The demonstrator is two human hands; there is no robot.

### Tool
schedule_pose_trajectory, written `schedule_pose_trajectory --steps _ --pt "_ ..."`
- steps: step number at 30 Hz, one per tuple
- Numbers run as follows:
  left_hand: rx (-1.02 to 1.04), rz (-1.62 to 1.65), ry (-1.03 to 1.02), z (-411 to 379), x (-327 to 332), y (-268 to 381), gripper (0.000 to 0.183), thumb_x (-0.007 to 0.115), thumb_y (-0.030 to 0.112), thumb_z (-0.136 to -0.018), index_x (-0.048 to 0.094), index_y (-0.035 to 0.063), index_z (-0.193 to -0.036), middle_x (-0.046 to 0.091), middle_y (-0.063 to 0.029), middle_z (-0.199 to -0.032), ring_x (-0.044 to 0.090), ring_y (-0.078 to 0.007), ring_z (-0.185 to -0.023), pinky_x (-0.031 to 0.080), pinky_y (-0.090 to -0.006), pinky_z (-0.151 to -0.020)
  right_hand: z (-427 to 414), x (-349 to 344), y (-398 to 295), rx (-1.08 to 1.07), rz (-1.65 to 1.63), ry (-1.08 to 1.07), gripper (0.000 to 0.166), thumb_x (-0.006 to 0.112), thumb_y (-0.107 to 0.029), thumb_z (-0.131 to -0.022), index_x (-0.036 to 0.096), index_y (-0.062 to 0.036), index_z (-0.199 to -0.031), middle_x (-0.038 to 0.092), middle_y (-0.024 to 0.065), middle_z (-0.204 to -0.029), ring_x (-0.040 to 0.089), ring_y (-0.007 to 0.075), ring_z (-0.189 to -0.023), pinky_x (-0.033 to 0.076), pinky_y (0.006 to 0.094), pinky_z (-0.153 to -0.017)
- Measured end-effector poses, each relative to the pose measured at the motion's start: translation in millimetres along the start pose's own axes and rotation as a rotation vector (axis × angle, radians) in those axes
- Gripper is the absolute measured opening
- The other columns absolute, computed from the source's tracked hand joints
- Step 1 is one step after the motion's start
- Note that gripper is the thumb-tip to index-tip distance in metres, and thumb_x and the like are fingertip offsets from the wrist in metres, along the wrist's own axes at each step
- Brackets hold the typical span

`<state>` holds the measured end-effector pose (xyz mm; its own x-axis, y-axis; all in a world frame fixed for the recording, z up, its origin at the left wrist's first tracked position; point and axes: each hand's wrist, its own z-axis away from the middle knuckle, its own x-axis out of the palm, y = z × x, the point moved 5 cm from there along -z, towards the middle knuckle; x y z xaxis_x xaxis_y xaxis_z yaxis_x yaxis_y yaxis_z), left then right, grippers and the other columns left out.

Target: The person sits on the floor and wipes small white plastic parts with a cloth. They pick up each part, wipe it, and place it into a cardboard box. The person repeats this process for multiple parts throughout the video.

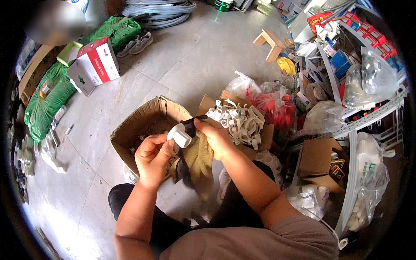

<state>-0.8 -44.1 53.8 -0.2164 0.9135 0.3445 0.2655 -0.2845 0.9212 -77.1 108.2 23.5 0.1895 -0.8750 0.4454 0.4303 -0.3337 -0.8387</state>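
My left hand (152, 157) grips a white plastic pipe fitting (180, 136) with a wide round flange and a short tube. In my right hand (216, 136) is a yellowish-brown cloth (198, 159) with dark parts, hanging down between my knees. A dark fold of it touches or passes behind the fitting. Both hands are above the near side of an open cardboard box (130, 130), whose contents are mostly hidden by my hands and the cloth. Just right of them, a second cardboard box (268, 138) is heaped with white plastic fittings and clips (239, 122).
Bags with red items (273, 109) stand beyond the heaped box. On the right is a metal shelf (373, 113) crowded with bags and boxes. A small wooden stool (269, 44), coiled pipe (159, 13), a white-and-red carton (97, 65) and green bags (48, 100) occupy the tiled floor (182, 65).
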Motion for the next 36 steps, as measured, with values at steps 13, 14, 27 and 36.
schedule_pose_trajectory --steps 13,14,27,36 --pt "0.448 -0.539 -0.172 -4.7 8.6 20.4 0.012 0.06 -0.009 -0.073 0.06 -0.0013 -0.083 0.062 -0.0112 -0.084 0.061 -0.0233 -0.081 0.048 -0.0294 -0.071 25.3 23.5 -30.2 -0.486 0.652 -0.348 0.024 0.053 -0.002 -0.078 0.058 -0.0032 -0.102 0.05 0.0078 -0.114 0.047 0.014 -0.105 0.04 0.0259 -0.082" --pt "0.473 -0.558 -0.185 -4.3 8.5 20.0 0.013 0.06 -0.01 -0.073 0.059 -0.0013 -0.083 0.062 -0.0115 -0.084 0.061 -0.0248 -0.082 0.048 -0.0301 -0.072 25.0 23.9 -29.1 -0.443 0.618 -0.329 0.019 0.055 -0.004 -0.079 0.058 -0.0026 -0.097 0.051 0.0076 -0.113 0.049 0.0131 -0.099 0.041 0.0253 -0.078" --pt "0.541 -0.639 -0.185 -3.6 10.9 15.8 0.03 0.056 -0.016 -0.067 0.061 0.0009 -0.091 0.061 -0.0143 -0.089 0.061 -0.0273 -0.08 0.049 -0.0309 -0.07 20.2 23.4 -26.8 -0.502 0.643 -0.343 0.009 0.062 -0.007 -0.078 0.061 -0.0031 -0.086 0.054 0.004 -0.096 0.051 0.0112 -0.087 0.042 0.0236 -0.072" --pt "0.545 -0.671 -0.165 -2.5 9.8 9.1 0.032 0.054 -0.016 -0.064 0.061 0.0003 -0.091 0.061 -0.0148 -0.09 0.062 -0.0272 -0.08 0.051 -0.0305 -0.069 19.4 21.0 -22.5 -0.349 0.509 -0.29 0.007 0.064 -0.007 -0.076 0.06 -0.0033 -0.08 0.052 0.0015 -0.087 0.049 0.0097 -0.081 0.04 0.0231 -0.07"
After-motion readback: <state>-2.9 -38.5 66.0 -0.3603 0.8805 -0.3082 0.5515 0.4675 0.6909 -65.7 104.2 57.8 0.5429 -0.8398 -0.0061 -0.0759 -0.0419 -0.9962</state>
